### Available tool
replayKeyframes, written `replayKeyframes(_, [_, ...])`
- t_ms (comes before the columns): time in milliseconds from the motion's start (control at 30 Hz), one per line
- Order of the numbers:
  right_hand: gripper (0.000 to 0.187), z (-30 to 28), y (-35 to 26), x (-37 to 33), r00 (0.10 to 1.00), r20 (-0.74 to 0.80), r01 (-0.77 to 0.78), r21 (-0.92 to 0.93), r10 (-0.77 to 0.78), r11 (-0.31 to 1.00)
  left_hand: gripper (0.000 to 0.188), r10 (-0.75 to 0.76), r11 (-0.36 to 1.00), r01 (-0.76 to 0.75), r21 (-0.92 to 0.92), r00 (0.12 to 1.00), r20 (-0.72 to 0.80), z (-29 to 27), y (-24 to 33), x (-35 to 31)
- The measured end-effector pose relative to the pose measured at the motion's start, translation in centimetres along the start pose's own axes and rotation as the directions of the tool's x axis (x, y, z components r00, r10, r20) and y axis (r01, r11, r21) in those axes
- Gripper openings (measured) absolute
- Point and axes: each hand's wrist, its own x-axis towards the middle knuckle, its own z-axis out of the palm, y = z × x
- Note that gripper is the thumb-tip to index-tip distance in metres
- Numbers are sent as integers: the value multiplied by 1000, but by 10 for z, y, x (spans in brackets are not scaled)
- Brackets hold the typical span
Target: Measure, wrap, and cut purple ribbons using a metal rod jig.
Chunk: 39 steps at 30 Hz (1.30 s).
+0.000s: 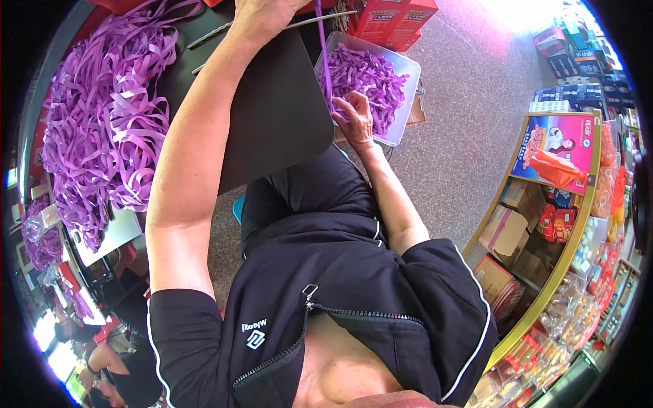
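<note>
A narrow purple ribbon [326, 58] runs down from the top edge of the picture, along the side of a dark tabletop [279, 109]. My right hand [356, 121] pinches its lower part between thumb and fingers, beside a clear plastic bin [412, 85] full of cut purple ribbon pieces [364, 71]. My left hand [262, 17] is at the far side of the tabletop, near two thin metal rods [320, 22]. The picture's edge cuts off its fingers, so their grip is hidden. A big heap of looped purple ribbon [109, 115] lies left of my left forearm.
Red boxes [391, 20] stand behind the bin. On the right is a yellow-edged shelf [520, 231] with cartons and packaged goods. Speckled floor [452, 122] lies between. Another person [119, 367] is at the lower left, near more purple ribbon [42, 234].
</note>
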Motion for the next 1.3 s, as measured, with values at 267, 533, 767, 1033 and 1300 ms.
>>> replayKeyframes(267, [30, -18, -9, -14, 1000, -21, 12, -5, -12, 1000, 21, 5, 1000, -5, 6, 999, -41, 2, -2, -3])
replayKeyframes(533, [15, -35, -23, -38, 994, 7, -110, 178, 110, 978, 20, 13, 1000, -14, -16, 998, -59, 2, -7, -3])
replayKeyframes(767, [8, -92, -69, -52, 976, 106, -218, 382, 192, 898, 29, 12, 991, -8, 131, 999, -29, 13, -32, 4])
replayKeyframes(1033, [13, -141, -101, -51, 954, 202, -280, 326, 223, 903, 30, -102, 982, 82, 168, 988, 114, 17, -35, 12])
replayKeyframes(1300, [17, -175, -141, -32, 965, 257, -94, 140, 55, 986, 35, -172, 970, 144, 198, 976, 133, 19, -33, 13])
